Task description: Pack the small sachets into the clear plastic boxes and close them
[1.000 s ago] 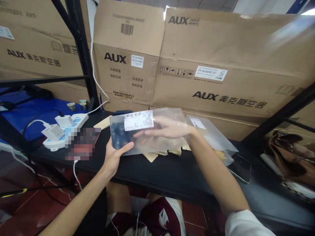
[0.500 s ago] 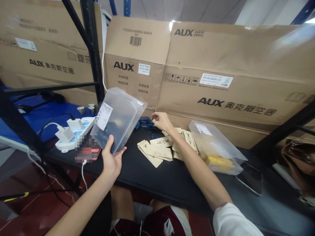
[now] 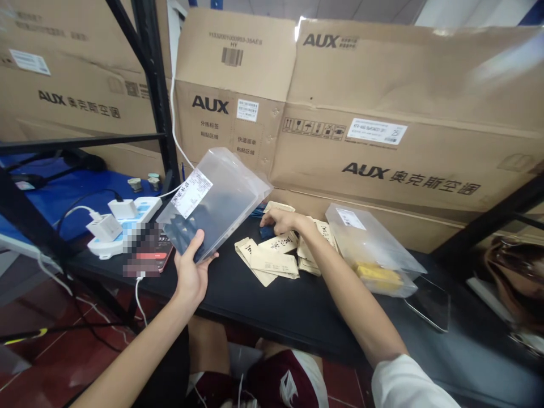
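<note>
Tan packets (image 3: pixel 275 263): my landmark, overlapping on the black tabletop (image 3: pixel 250 303); the right forearm hides part of the heap from me.
Left hand (image 3: pixel 192 277): left of the tan packets, gripping a frosted bag (image 3: pixel 229 187) by its lower end, thumb in front, the other fingers mostly hidden behind.
Frosted bag: tilted, to the left of the tan packets and above the tabletop; I see dark packets (image 3: pixel 187 229) through the cloudy plastic but cannot count them.
Right hand (image 3: pixel 280 220): at the back of the tan packets, fingers bent over blue packets (image 3: pixel 267 232); I cannot tell whether it pinches one.
Blue packets: behind the tan packets, partly covered by that hand.
Second bag (image 3: pixel 369 235): right of the tan packets, its yellow contents (image 3: pixel 378 276) blurred.
Brown bag (image 3: pixel 516 266): far right of the tan packets, cut off by the frame.
</note>
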`<state>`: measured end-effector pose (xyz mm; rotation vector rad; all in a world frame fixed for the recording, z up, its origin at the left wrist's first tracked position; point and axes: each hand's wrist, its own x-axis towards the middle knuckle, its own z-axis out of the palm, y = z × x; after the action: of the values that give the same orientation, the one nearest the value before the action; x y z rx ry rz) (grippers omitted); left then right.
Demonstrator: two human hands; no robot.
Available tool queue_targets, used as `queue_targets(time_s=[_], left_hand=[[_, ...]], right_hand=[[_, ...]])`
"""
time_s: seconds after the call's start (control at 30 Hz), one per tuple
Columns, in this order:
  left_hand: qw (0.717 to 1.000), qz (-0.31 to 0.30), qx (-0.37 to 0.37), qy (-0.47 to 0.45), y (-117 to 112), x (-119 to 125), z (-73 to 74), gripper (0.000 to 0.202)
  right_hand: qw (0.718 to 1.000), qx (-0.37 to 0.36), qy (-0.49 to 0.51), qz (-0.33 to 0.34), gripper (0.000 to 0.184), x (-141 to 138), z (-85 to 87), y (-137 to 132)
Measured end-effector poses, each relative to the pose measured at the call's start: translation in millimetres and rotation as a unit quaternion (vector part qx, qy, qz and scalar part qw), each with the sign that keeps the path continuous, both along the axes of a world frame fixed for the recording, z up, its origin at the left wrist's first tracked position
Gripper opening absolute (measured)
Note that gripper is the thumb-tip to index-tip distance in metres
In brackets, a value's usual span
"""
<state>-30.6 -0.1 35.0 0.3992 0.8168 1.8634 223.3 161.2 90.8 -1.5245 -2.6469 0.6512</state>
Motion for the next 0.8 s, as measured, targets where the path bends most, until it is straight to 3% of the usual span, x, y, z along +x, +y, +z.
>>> queue_targets(time_s=[0.27,0.57,0.8], left_hand=[[0.998,-0.025,0.021,0.056,-1.2,0.2,-3.6,0.053],[0.997,-0.017,0.027,0.069,-3.7,2.4,-2.5,0.053],[0.997,-0.014,0.035,0.071,-3.6,2.6,-3.2,0.053]], right_hand=[[0.999,-0.046,0.005,0.013,0.076,4.0,4.0,-9.1],[0.997,0.065,0.001,-0.03,0.056,-7.1,-10.8,-16.4],[0.991,0.13,0.032,0.002,0.063,-22.7,-11.9,-30.5]])
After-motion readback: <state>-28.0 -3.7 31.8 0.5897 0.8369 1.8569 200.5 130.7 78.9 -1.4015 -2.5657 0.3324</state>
